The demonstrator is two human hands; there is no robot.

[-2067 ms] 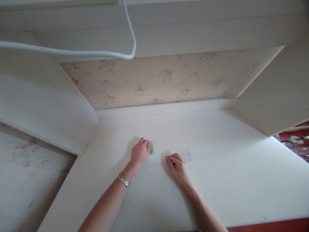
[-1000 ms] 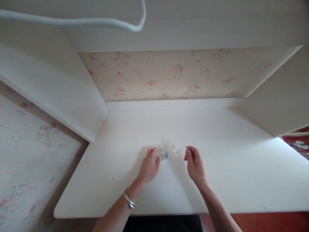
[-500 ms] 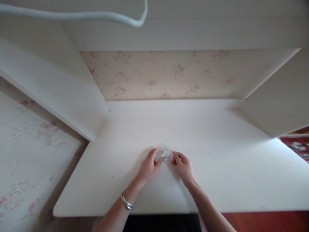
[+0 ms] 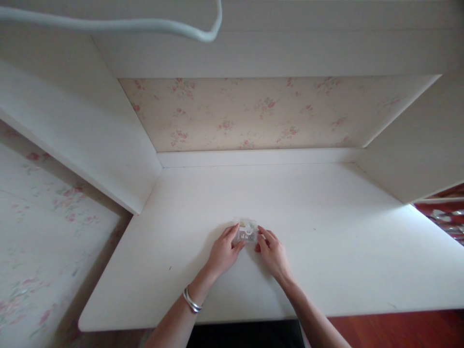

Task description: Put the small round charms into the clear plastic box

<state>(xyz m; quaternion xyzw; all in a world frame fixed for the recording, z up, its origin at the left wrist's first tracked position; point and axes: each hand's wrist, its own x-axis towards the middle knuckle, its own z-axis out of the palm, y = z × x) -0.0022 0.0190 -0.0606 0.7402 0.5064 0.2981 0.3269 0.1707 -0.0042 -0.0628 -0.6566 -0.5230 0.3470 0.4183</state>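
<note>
A small clear plastic package (image 4: pixel 248 232) with white pieces inside is between my two hands, over the middle of the white desk (image 4: pixel 311 270). My left hand (image 4: pixel 225 247) grips its left side, the fingers at the far edge and the thumb at the near edge. At the right edge, my right hand (image 4: pixel 271 249) pinches the package, with its fingers bent and the thumb close to them. Whether the package is a bag or a box, I cannot tell. A silver bracelet (image 4: pixel 192 299) circles my left wrist.
White panels (image 4: pixel 97 125) rise at the desk's left and right, and flowered wallpaper (image 4: pixel 242 113) covers the back. Overhead hangs a pale cable (image 4: pixel 108 25). A small dark mark (image 4: pixel 170 268) is on the desk at left. Red patterned items (image 4: pixel 444 217) show at far right.
My right hand has shifted slightly left, closer against the package's edge. The package lies straighter and its white pieces show more distinctly. My view has turned a little.
</note>
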